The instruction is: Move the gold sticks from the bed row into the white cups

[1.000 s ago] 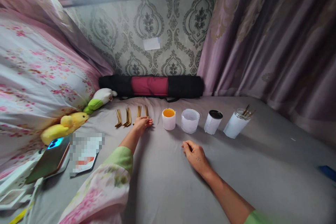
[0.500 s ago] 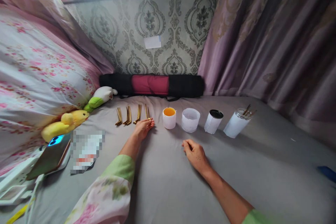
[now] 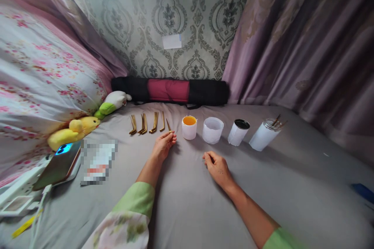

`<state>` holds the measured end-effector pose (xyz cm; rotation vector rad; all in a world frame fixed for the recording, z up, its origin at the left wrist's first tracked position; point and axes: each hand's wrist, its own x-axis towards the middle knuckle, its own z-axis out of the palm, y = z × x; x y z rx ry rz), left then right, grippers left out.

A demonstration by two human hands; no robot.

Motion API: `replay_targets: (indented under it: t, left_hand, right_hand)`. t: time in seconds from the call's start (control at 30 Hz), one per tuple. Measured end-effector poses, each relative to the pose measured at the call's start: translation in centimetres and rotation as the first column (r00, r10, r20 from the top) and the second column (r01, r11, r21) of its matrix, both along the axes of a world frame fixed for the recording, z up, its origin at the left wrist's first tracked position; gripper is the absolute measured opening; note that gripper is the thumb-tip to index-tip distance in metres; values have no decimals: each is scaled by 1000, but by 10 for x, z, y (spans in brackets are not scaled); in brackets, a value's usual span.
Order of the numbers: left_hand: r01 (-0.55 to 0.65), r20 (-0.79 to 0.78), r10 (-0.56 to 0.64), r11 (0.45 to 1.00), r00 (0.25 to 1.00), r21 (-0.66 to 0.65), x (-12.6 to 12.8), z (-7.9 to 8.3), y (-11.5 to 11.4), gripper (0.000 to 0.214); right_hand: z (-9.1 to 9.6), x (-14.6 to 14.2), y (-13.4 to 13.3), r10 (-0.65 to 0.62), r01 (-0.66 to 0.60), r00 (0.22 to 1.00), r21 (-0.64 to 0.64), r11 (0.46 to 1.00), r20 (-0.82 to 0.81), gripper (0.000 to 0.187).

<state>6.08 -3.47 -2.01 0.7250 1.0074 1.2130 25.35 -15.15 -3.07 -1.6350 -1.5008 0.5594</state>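
Grey bedsheet (image 3: 181,202) covers the bed on which both hands lie, in a corner between a patterned wall and a mauve curtain (image 3: 306,46). The left hand (image 3: 164,147) is closed in a pinch: thumb and fingertips grip the lower end of a thin gold stick (image 3: 168,125), which points up and away from the hand, just left of the orange cup. The right hand (image 3: 217,167) rests on the sheet with its fingers loosely curled and holds nothing.

To the left of the held stick, a row of bent gold sticks (image 3: 143,123) lies on the sheet in small groups. To its right four containers stand in a line: a white cup with orange contents (image 3: 189,127), a translucent white cup (image 3: 213,130), a tilted cup with a dark top (image 3: 238,132), and a tilted white-wrapped jar (image 3: 263,137) with a few sticks in its mouth.

Behind them a black and red roll (image 3: 169,90) lies along the wall. A yellow plush duck (image 3: 73,133), a green and white plush (image 3: 112,103) and a phone (image 3: 60,163) sit at the far left.
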Motion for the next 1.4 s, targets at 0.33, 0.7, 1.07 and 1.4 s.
replay_targets:
  t: [0.33,0.7,1.07,1.4]
  left_hand:
    - [3,-12,-2,998,1000,66,12,-2,-32,29]
    - [-5,-38,10,989,999,147,22,-5,-61,43]
    - [8,-181,43,962,983,274,31,-1,-83,40]
    - [48,-325,77,932,943,360,34,-5,-86,36]
  right_hand:
    - [0,0,-1,9,-9,1000,-11,1000,-6,34]
    - [-1,0,-1,0,0,1000,-11,1000,-2,33]
    - [-3,0,-2,7,-7,1000,12,1000,16,31]
    - [-3,0,-3,19,-19,1000,27,999,11,31]
